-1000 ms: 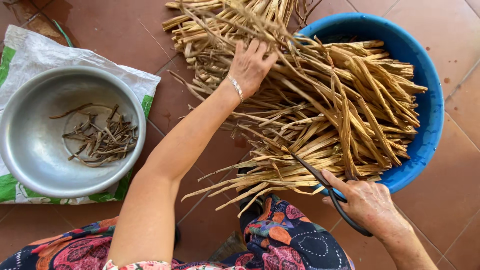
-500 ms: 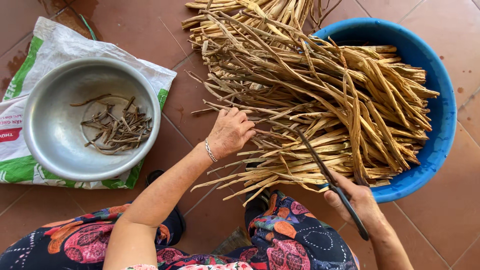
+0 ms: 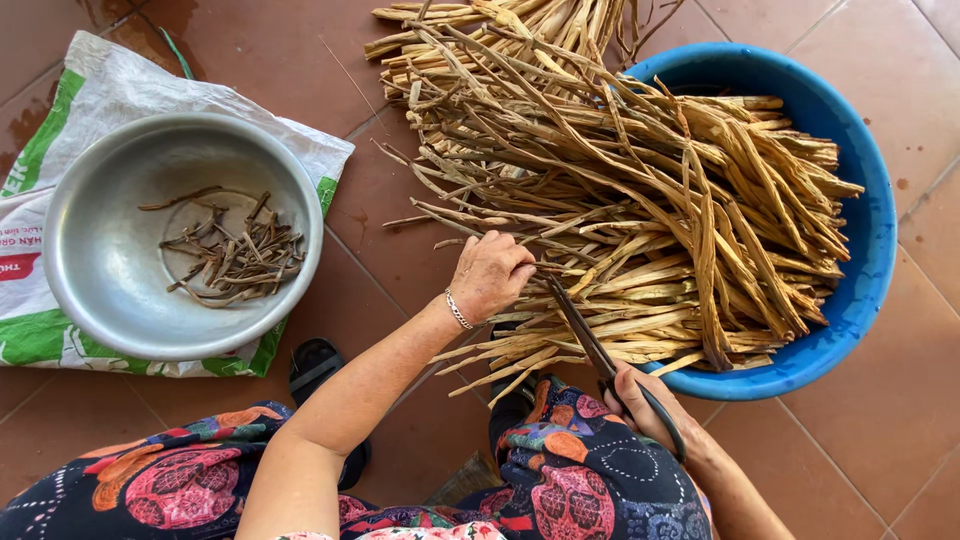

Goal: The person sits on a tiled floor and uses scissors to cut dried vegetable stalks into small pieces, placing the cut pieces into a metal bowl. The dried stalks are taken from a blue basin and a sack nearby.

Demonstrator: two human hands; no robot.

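Observation:
A big bundle of dry tan plant stalks (image 3: pixel 640 200) lies across a blue plastic basin (image 3: pixel 850 300) and spills onto the floor. My left hand (image 3: pixel 490 275), with a thin bracelet at the wrist, pinches a stalk at the bundle's near left edge. My right hand (image 3: pixel 645 400) grips the black handles of a pair of scissors (image 3: pixel 580 325), whose blades point up-left toward the stalk held by the left hand. My lap in flowered cloth (image 3: pixel 580 480) is below.
A round metal bowl (image 3: pixel 90 260) with several dark cut pieces (image 3: pixel 235 255) sits on a white and green sack (image 3: pixel 70 130) at the left. A dark sandal (image 3: pixel 315 365) lies by my leg. Brown floor tiles (image 3: pixel 900 430) surround everything.
My left hand came down from the far top of the bundle to its near edge and took hold of a stalk. The scissors in my right hand rose to meet it.

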